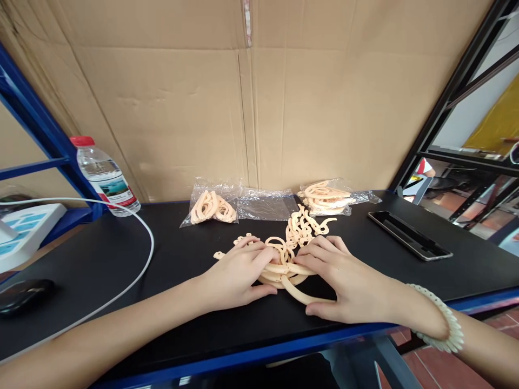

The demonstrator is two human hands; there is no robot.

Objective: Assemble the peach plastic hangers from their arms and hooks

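Note:
Several curved, cream-coloured pieces [298, 292], perhaps wood or plastic, lie gathered on the black table in front of me. My left hand [245, 273] is closed over the left side of this cluster, its fingers bent behind the pieces and its thumb in front. On the right side, my right hand [334, 275] grips the pieces between fingers and thumb, with one long curved piece slanting toward the thumb. Both hands hide parts of the cluster. Just behind them is a loose pile of small wavy pieces [302, 224]. A few small pieces [219, 255] show beyond my left hand.
Clear plastic bags of similar pieces lie at the back left [213, 208] and back right [324, 197]. A long dark tray-like object [409, 235] is at right. On the left are a water bottle [107, 175], white cable [152, 237], power strip [34, 232] and black mouse [24, 296].

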